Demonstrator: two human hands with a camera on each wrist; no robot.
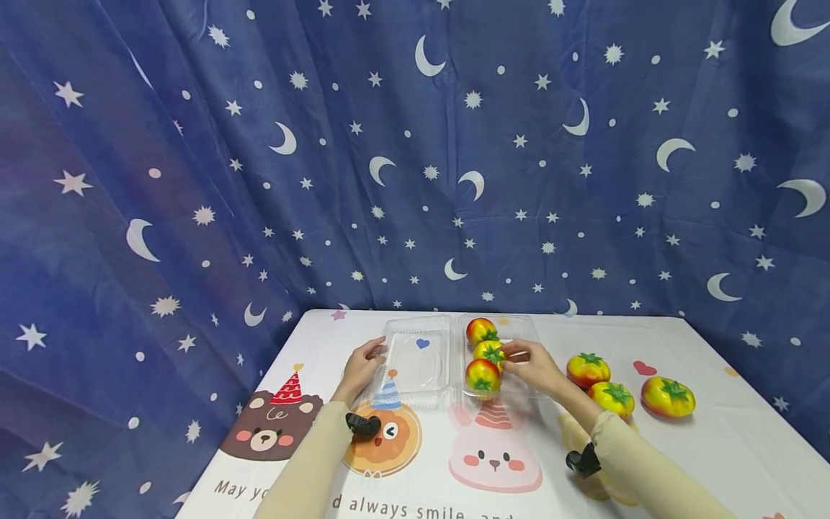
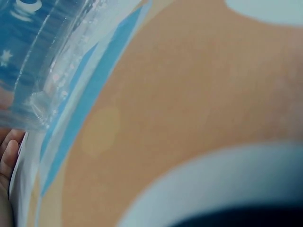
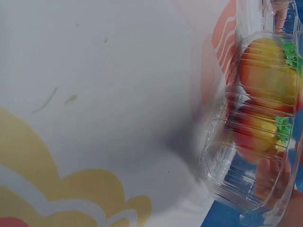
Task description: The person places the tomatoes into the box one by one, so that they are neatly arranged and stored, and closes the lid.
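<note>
Head view: right hand (image 1: pixel 532 366) on middle fruit (image 1: pixel 481 351), left hand (image 1: pixel 363 367) at lid (image 1: pixel 415 360)

We have the middle fruit at the right hand's fingertips, inside the clear tray (image 1: pixel 519 386). Fingers and thumb bend onto its right side; we read a light pinch, but can't tell how firm. Far fruit (image 1: pixel 481 329) sits just beyond the fingertips, near fruit (image 1: pixel 483 375) just short of them; all crowd the tray's left side.

Left hand's fingers touch the lid's left edge. Can't tell whether they pinch it.

Right of the right hand, on the cloth (image 1: pixel 622 339): three loose fruits (image 1: pixel 668 397), two near the forearm (image 1: pixel 573 402), one farther out.

Handling, our guess: glossy skin suggests moulded plastic, so light, stiff, slightly slippery, hard to bruise. We'd take a fruit round its widest part, thumb opposite fingers, and not tug the leaves (image 1: pixel 494 354). Right wrist view, through the clear plastic: fingers right against a fruit. Tray and lid look thin, so flexy, light, apt to skid, may crack if squeezed. We'd steady them by a rim or corner, lightly.
</note>
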